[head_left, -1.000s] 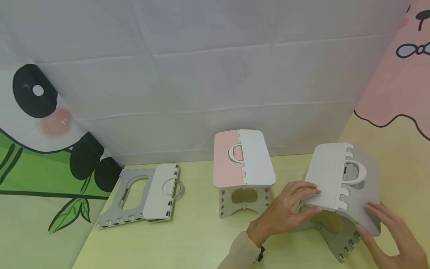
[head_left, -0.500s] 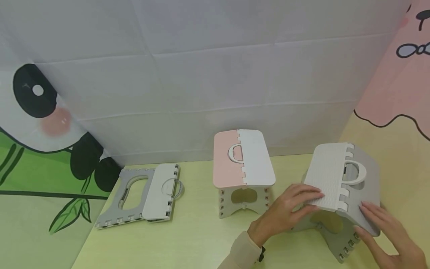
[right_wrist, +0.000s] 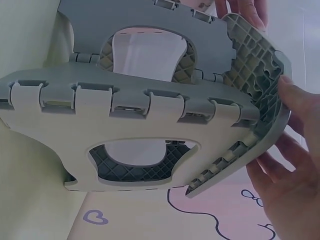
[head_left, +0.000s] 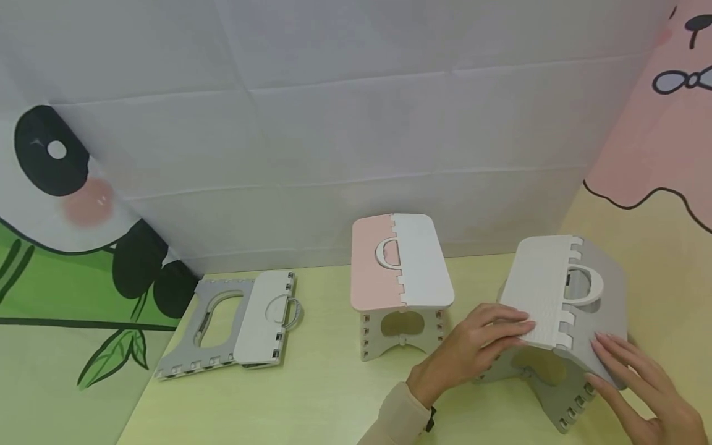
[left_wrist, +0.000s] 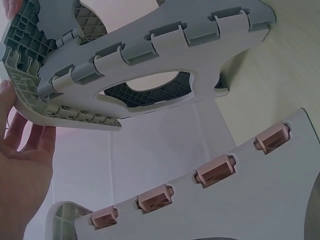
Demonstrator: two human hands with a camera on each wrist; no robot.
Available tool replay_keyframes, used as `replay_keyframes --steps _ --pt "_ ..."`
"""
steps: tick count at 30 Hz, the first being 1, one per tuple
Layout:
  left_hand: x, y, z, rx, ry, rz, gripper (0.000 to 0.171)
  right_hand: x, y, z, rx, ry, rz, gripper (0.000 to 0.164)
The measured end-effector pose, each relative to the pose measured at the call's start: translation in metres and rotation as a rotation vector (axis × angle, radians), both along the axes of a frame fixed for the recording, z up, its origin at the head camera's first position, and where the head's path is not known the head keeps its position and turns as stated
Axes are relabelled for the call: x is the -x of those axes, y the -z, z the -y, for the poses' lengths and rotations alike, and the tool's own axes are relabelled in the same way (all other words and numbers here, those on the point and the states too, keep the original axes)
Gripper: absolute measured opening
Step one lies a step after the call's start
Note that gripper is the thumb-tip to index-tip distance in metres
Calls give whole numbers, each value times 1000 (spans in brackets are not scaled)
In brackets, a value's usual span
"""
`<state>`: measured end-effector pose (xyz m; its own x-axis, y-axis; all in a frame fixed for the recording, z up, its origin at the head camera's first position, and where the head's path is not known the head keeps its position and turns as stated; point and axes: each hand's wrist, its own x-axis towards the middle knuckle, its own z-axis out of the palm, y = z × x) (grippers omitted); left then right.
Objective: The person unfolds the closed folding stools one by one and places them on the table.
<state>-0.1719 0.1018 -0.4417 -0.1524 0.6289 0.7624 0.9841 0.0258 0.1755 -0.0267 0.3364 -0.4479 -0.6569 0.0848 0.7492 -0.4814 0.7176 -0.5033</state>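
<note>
A white-and-grey folding stool (head_left: 547,290) stands partly folded at the right, its two-part top bent into a ridge with a white loop handle at the hinge. My left hand (head_left: 467,346) grips the front edge of the white half, fingers on top and thumb below. On the grey half's outer edge is my right hand (head_left: 648,383), fingers on the top face and thumb at the rim. From below, the right wrist view shows the ribbed underside (right_wrist: 250,60) and hinged legs (right_wrist: 135,145), with the thumb on the panel's rim.
A pink-and-white folding stool (head_left: 403,262) stands unfolded in the middle of the pale table (head_left: 311,402), left of my left hand. Another grey-and-white stool (head_left: 261,318) lies folded flat at the left. A white cloth-like backdrop (head_left: 334,136) rises behind.
My right hand's fingers have shifted slightly left, further onto the grey half. The head view has shifted slightly. The stool's fold looks nearly the same.
</note>
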Motion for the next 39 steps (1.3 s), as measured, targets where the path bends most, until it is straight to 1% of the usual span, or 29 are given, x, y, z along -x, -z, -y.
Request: replay_keyframes --steps 8,15,19,24,28,31,33,36,39 --pt "0 0 2 11 5 15 38 1 -1 -1 -32 -11 -12 68" --pt "-1 -1 3 22 0 26 39 2 -1 -1 -36 -18 -25 68" --pt "-1 -1 3 27 2 30 38 1 0 -1 -42 0 -5 69" --pt "0 0 4 27 5 36 37 -1 -1 -1 -43 0 21 68" --pt "0 0 4 28 -3 25 37 -4 -2 -1 -45 4 74 67" --pt "-1 -1 5 28 -3 32 36 -4 -3 -1 -51 7 85 67" --pt "-1 -2 5 29 -1 40 36 -2 -2 -1 -57 4 58 67" --pt "-1 -2 6 35 -2 40 35 2 0 -2 -67 -12 -14 67" --pt "-1 -1 6 43 -6 32 34 3 1 -2 -82 -18 -46 66"
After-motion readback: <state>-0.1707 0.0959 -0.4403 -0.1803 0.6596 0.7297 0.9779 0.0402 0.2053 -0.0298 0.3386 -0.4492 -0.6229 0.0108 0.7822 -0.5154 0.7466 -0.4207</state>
